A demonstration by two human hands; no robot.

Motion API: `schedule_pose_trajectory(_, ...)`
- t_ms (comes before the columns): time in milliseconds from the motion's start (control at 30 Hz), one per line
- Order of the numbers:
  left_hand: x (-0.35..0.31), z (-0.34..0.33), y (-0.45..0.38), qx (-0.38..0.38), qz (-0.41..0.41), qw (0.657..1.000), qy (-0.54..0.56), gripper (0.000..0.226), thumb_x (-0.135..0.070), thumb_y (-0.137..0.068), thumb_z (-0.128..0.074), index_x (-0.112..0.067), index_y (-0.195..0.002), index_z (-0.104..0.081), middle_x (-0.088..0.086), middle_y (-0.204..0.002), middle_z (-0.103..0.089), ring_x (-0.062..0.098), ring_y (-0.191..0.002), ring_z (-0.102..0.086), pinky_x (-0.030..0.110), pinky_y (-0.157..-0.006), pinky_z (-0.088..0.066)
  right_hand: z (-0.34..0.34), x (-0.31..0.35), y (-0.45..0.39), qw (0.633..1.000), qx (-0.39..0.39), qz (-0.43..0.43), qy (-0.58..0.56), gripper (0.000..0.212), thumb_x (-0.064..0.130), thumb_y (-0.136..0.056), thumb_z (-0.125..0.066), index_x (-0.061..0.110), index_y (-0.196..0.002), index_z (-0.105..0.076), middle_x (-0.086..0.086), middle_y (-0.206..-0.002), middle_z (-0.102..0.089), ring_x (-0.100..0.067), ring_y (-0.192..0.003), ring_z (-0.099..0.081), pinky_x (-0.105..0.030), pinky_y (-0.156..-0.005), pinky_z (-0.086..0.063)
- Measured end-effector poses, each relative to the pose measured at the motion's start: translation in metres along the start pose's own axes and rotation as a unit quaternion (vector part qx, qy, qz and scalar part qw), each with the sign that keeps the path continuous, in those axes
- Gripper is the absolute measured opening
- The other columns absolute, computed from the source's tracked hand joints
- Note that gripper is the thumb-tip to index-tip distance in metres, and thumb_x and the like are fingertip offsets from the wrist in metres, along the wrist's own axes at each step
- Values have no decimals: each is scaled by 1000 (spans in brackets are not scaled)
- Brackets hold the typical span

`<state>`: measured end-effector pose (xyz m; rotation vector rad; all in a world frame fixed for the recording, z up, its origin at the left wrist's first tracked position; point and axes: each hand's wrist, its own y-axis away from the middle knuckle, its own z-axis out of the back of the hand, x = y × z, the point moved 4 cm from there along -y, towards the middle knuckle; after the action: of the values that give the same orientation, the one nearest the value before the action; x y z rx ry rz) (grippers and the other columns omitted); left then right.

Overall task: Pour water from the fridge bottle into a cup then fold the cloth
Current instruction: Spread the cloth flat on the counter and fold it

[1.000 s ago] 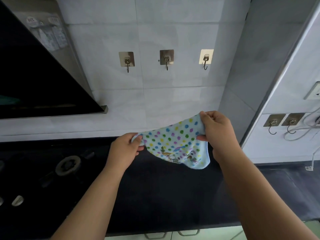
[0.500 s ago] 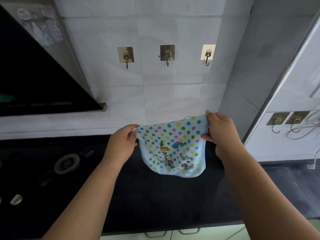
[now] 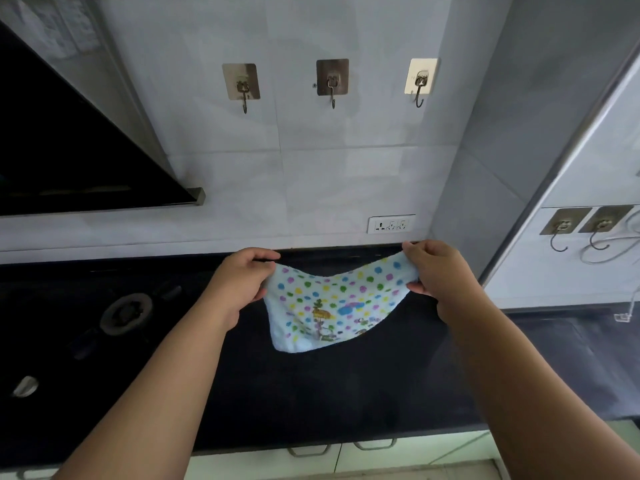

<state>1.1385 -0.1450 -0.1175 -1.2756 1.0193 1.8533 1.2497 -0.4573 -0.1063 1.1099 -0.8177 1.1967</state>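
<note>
Fingers of left hand (image 3: 242, 278) and right hand (image 3: 434, 271) pinch the pale-blue polka-dot terry cloth (image 3: 329, 306) at its upper corners; the middle sags between them. Level both corners before folding.

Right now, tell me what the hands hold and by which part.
Both hold the polka-dot cloth: the left hand grips its upper left corner, the right hand its upper right corner.

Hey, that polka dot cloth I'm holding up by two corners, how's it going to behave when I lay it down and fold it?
Probably floppy: the cloth sags between your left hand and right hand and droops to a point. Likely light, since pinching two corners holds it up. It looks like soft terry, so folds should stay put on the dark counter.
</note>
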Motion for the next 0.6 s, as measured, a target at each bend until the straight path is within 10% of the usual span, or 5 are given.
schedule_pose_trajectory(300,-18,-15,-31,-65,-76,991,93,2,-20,-95,-73,-21,-95,-74,9,-106,-74,23,-108,-73,36,-95,-61,-23,-3,-43,996,-20,42,-74,38,46,-89,-73,9,-81,-68,-10,-86,-76,-29,-94,-77,-47,-91,-63)
schedule_pose_trajectory(433,14,-12,-18,-103,-154,981,48,11,-20,-92,-77,-29,-93,-71,-15,-84,-68,5,-85,-66,22,-84,-56,-27,-23,-36,993,-49,89,-59,38,51,-90,-73,13,-84,-66,0,-75,-68,-15,-74,-63,-35,-71,-52)
schedule_pose_trajectory(600,165,-29,6,-89,-16,992,-83,22,-17,-89,-81,-36,-85,-70,-13,-91,-77,2,-91,-72,21,-76,-51,-51,-146,-26,993,1,4,114,33,39,-94,-76,13,-77,-64,1,-64,-62,-18,-64,-56,-34,-59,-44)
